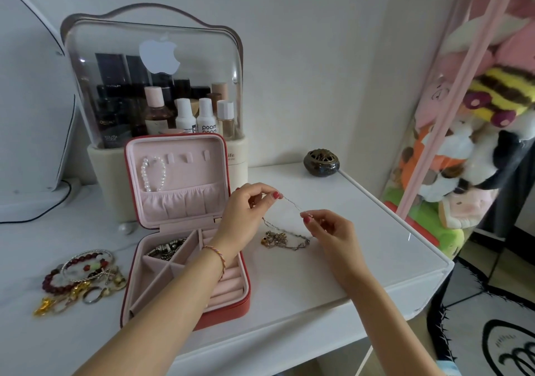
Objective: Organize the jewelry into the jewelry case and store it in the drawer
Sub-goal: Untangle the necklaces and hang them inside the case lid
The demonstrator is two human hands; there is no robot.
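Presently a thin chain necklace is pinched between both hands above the white tabletop: the left hand at one end, the right hand at the other. Its remaining length is heaped at 6 o'clock of them. The open jewelry case is seen at 9 o'clock, with more bracelets beyond it
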